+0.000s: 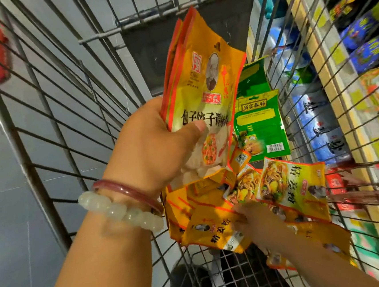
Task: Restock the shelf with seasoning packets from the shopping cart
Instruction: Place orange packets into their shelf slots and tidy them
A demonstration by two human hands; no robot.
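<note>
My right hand (257,221) is closest to me, low in the shopping cart (50,124). It reaches down into a pile of yellow packets (214,215) that lie on the cart floor. Its fingers touch the pile, but the hand is blurry and I cannot tell if they are curled around a packet or just resting on it. One yellow packet with a food picture (296,186) lies just beside this hand. A bit further up is my left hand (154,146). On its wrist I wear a white bead bracelet (121,211) and a red bangle (128,193), touching each other. This hand holds a bunch of tall yellow packets (203,81) upright. My thumb presses on the front packet and my fingers are curled behind the bunch, so the grip is tight. Behind them, two green packets (259,125) lean against the right side of the cart. Past the cart wires on the right is the shelf (320,66), with blue bags (320,121) on it.
</note>
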